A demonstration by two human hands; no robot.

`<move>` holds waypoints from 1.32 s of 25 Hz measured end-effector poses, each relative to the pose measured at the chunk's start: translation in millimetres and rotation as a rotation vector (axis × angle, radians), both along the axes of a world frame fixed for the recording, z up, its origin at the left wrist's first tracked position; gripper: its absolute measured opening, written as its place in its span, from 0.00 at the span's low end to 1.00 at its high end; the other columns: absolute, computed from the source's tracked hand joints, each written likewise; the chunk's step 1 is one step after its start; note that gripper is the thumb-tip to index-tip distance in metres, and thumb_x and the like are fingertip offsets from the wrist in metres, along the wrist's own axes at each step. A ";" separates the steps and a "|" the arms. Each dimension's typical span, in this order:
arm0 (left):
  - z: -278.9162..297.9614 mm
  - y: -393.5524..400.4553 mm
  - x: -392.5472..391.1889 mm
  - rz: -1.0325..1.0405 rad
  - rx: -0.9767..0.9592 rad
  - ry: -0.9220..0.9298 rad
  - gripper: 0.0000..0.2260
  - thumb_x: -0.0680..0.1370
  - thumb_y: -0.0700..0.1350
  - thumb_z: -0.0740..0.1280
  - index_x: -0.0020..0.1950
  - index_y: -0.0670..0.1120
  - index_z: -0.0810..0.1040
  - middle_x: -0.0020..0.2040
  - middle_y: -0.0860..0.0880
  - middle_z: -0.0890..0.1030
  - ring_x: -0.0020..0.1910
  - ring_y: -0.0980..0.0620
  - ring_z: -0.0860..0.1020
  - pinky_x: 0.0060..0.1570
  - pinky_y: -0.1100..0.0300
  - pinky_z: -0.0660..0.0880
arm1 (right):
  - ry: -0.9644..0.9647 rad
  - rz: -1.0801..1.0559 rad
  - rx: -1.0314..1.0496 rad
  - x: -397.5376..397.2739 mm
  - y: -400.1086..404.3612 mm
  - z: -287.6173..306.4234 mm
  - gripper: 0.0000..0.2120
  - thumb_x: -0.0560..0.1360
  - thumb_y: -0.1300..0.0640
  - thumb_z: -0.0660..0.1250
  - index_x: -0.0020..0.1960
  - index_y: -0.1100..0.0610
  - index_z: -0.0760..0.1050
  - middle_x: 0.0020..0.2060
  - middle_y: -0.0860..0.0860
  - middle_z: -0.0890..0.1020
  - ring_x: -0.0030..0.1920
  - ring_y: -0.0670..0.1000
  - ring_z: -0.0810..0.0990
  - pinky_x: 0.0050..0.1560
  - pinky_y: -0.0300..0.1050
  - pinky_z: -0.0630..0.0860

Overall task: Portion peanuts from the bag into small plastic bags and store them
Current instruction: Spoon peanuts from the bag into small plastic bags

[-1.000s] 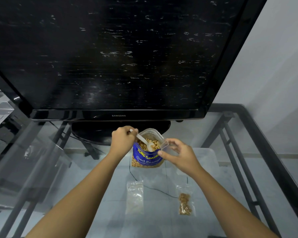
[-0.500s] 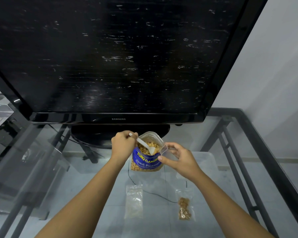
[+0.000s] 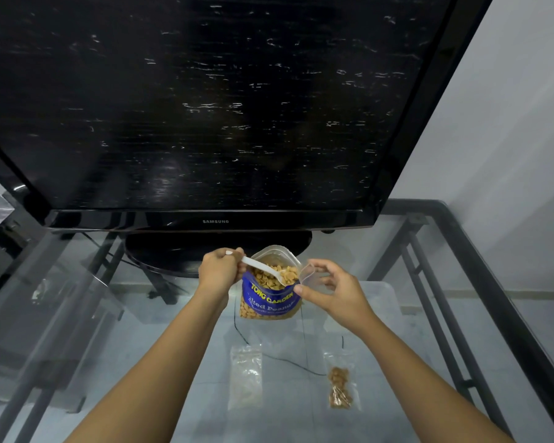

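Note:
A blue peanut bag (image 3: 271, 302) stands open on the glass table, full of peanuts. My left hand (image 3: 219, 271) grips the handle of a white plastic spoon (image 3: 263, 271) whose bowl carries peanuts just over the bag's mouth. My right hand (image 3: 331, 290) pinches a small clear plastic bag (image 3: 311, 274) held open right beside the spoon's tip. Nearer to me lie two small bags flat on the glass: an empty-looking clear one (image 3: 246, 375) and one with peanuts inside (image 3: 341, 382).
A large black television (image 3: 205, 107) on a dark oval base (image 3: 173, 251) fills the space right behind the peanut bag. The glass table (image 3: 461, 314) has a black metal frame along its right edge. A thin black cable (image 3: 288, 361) runs under the glass.
The spoon has lifted out of the peanuts with a load and swung toward the small open bag. My right hand has raised that bag's mouth closer to the spoon.

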State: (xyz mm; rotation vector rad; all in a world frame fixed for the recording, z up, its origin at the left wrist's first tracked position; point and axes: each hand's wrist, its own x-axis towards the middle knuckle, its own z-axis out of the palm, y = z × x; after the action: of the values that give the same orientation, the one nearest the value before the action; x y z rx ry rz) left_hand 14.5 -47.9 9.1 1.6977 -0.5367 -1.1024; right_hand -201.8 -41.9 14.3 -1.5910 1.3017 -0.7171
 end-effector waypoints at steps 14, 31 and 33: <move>26.1 3.9 37.7 0.087 -0.167 0.102 0.08 0.79 0.42 0.62 0.40 0.45 0.75 0.32 0.49 0.72 0.30 0.56 0.70 0.30 0.66 0.68 | 0.318 0.017 -0.214 27.8 -17.0 5.0 0.27 0.63 0.44 0.75 0.59 0.49 0.73 0.54 0.46 0.78 0.53 0.48 0.76 0.51 0.45 0.75; 123.4 13.2 11.1 -0.174 -0.540 -0.763 0.09 0.77 0.48 0.64 0.39 0.48 0.78 0.32 0.44 0.79 0.31 0.54 0.75 0.34 0.63 0.71 | -0.113 -0.170 -0.233 48.0 -9.4 5.2 0.22 0.65 0.50 0.76 0.57 0.50 0.74 0.50 0.45 0.81 0.49 0.40 0.78 0.46 0.31 0.74; 112.9 9.1 21.8 -0.036 -0.518 -0.562 0.09 0.77 0.49 0.63 0.38 0.50 0.77 0.33 0.45 0.79 0.33 0.49 0.76 0.38 0.54 0.74 | -0.142 -0.181 -0.221 43.8 -8.3 5.4 0.22 0.66 0.51 0.76 0.57 0.49 0.73 0.50 0.45 0.80 0.50 0.40 0.77 0.47 0.31 0.74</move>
State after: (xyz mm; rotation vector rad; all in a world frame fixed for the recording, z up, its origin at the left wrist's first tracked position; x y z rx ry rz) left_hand 36.2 -38.9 121.9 1.5141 -1.1033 -0.4296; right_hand -158.0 -50.2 19.6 -1.5748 1.3081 -1.0995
